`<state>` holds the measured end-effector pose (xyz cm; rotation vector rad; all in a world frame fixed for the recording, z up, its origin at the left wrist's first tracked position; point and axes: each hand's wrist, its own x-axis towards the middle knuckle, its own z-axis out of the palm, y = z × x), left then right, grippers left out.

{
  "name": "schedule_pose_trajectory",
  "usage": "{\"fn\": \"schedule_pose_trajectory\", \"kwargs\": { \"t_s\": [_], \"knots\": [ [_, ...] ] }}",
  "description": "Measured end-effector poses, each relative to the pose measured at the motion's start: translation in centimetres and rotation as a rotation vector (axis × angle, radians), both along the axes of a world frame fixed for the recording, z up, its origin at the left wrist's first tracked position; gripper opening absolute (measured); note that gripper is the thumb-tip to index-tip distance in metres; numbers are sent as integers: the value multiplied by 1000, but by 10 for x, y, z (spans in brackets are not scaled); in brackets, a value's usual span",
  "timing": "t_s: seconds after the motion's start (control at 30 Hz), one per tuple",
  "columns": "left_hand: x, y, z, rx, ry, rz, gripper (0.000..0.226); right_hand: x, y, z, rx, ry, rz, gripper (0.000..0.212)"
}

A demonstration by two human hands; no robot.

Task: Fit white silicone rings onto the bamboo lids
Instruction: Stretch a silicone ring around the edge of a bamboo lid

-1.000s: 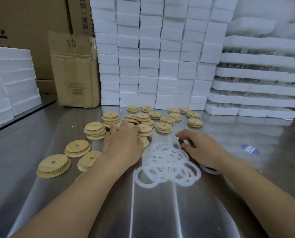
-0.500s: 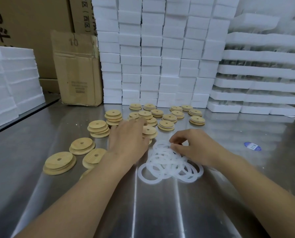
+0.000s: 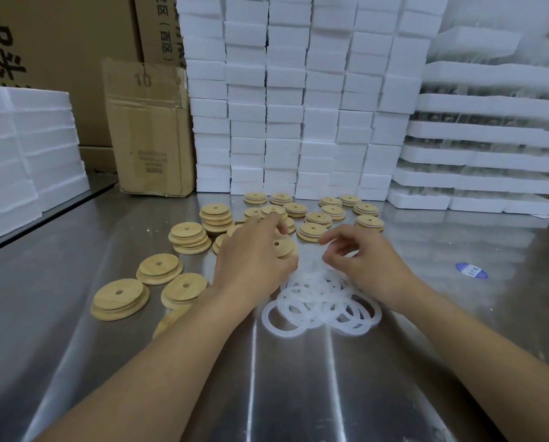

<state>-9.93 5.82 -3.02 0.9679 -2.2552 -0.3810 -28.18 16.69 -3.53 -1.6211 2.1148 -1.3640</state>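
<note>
- Two bare hands reach over a steel table (image 3: 298, 378), with the forearms coming in from the near edge.
- The left hand (image 3: 254, 263) has its grip curled round a bamboo lid (image 3: 282, 248). The fingers lie over the top and the thumb sits at the near rim, with the lid's centre hole showing between them.
- That lid sits among the nearest of the other lids (image 3: 311, 231). Whether it is lifted clear of them cannot be told.
- The right hand (image 3: 375, 263) is just right of the held lid, above the far edge of the rings (image 3: 321, 301).
- Its fingers are curled, with thumb and forefinger tips close together. Whether this grip pinches a ring cannot be told.
- The rings are white and translucent. They lie flat in an overlapping heap on the table between the two wrists, nearer than most of the lids.
- The lids stand in low stacks beyond the hands and to their left. A few wider ones lie further left and nearer, and each has a small centre hole.
- Foam blocks (image 3: 285, 90) are stacked high along the back of the table.
- A worn carton (image 3: 148, 129) stands left of the blocks.
- A blue sticker (image 3: 471, 270) lies on the table well right of the hands.
</note>
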Motion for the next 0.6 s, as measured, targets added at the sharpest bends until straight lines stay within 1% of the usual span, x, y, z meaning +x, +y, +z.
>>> {"fn": "schedule_pose_trajectory", "kwargs": {
  "t_s": [0.07,0.13,0.2,0.3,0.37,0.43,0.47,0.5,0.6],
  "knots": [
    [-3,1,-3,118,154,-24,53,2,-1,3,-93,-106,-11,26],
    [-5,2,-4,221,298,-50,63,2,-1,7,-136,-147,-26,24],
    [-7,2,-5,297,399,-54,58,3,0,10,-126,-142,-22,21],
    [-8,3,-5,469,517,-12,41,5,2,9,-120,-104,-13,16],
    [-10,4,-5,638,624,-7,45,6,2,9,-146,-80,-22,11],
    [-11,7,-3,819,770,-82,49,7,3,12,-185,-93,-15,11],
    [-11,9,-2,872,814,-108,50,8,4,14,-207,-104,-1,12],
    [-12,10,-2,893,822,-106,49,8,5,15,-228,-113,15,14],
    [-13,7,-7,912,732,-16,33,11,6,18,-278,-123,51,12]
  ]
}}
